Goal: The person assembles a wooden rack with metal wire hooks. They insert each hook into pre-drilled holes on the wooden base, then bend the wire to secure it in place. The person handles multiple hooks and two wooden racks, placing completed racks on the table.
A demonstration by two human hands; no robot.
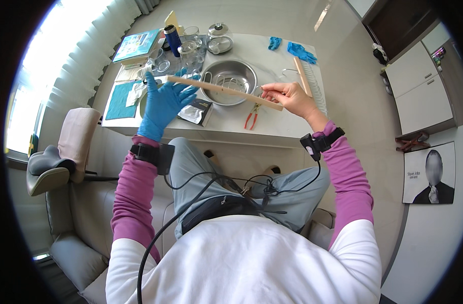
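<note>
A pale wooden bar (225, 90) slants over the table between my hands, thin curved wires showing along it above the metal bowl. My left hand (164, 104), in a blue glove, holds the bar's left end, fingers partly spread around it. Bare, my right hand (291, 100) is closed in a pinch at the bar's right end, its fingertips on a small thin wire piece (259, 91) by the bar. Just below that end lie red-handled pliers (251, 116). The stainless steel bowl (241, 66) sits behind the bar, partly hidden by it.
A second wooden bar (303, 76) with rows of wire lies at right. Blue gloves (301, 52) rest at the far right. Glass jars (189, 53), a dark blue bottle (172, 39) and a lidded pot (219, 31) stand at back. A black box (203, 109) lies near the front edge.
</note>
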